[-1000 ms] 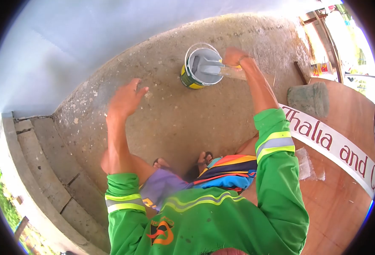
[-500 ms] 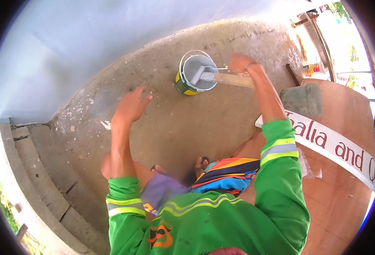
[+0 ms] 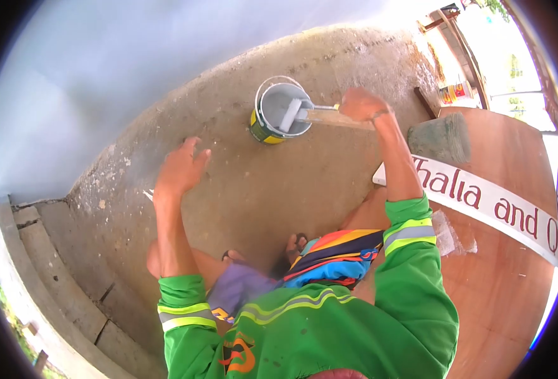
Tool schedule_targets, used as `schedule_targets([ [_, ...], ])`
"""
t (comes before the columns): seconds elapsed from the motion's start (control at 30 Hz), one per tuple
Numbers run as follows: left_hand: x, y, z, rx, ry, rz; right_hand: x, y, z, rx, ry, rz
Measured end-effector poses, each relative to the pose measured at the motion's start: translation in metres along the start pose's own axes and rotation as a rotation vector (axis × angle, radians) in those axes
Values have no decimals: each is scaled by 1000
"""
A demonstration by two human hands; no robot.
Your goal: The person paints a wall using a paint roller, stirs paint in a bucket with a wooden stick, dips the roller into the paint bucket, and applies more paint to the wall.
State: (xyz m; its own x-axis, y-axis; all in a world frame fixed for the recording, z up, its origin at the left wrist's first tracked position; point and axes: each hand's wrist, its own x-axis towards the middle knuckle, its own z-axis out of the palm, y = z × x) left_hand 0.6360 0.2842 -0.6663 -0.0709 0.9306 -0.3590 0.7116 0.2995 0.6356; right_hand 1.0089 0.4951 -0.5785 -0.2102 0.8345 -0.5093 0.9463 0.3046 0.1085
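A paint bucket (image 3: pixel 265 130) with grey paint stands on the concrete floor, its wire handle raised at the back. My right hand (image 3: pixel 362 105) is closed round the handle of a small paint roller (image 3: pixel 290 115), whose head is inside the bucket's mouth. A flat wooden stick (image 3: pixel 339 118) leans out over the bucket's right rim and passes just below my right hand. To the left of the bucket, my left hand (image 3: pixel 183 165) hovers over the floor with its fingers apart and nothing in them.
At the right, a grey-green pail (image 3: pixel 440 139) and a lettered white sign (image 3: pixel 481 195) lie by a brown board (image 3: pixel 493 290). Concrete steps (image 3: pixel 70 278) line the left side. A pale wall (image 3: pixel 121 69) rises ahead. A colourful container (image 3: pixel 456 93) stands at the upper right.
The roller has been turned and drawn toward the bucket's right side, so its head shows more clearly. The whole view has shifted slightly. My left hand remains open.
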Motion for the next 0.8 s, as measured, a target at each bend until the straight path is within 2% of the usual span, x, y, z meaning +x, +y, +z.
schedule_targets([
  [0.03,-1,2,-3,9,-13,-18,-11,-6,-12,53,-77,68],
  [0.13,4,8,-1,59,-17,-21,17,-11,9,81,-74,43],
  [0.23,3,9,-2,32,-31,-12,12,-9,27,-53,104,22],
  [0.33,-1,2,-1,-9,-54,-64,-30,-4,1,-36,146,35],
  [0.43,5,7,3,54,-42,-30,-17,-13,-10,-69,-98,49],
  [0.53,10,10,9,60,-55,27,-19,-42,-3,-97,44,109],
  [0.73,5,-2,7,1,-55,-11,-68,-31,-18,-50,193,37],
  [0.8,5,0,2,14,-40,-12,-75,-16,-5,-12,349,-38],
])
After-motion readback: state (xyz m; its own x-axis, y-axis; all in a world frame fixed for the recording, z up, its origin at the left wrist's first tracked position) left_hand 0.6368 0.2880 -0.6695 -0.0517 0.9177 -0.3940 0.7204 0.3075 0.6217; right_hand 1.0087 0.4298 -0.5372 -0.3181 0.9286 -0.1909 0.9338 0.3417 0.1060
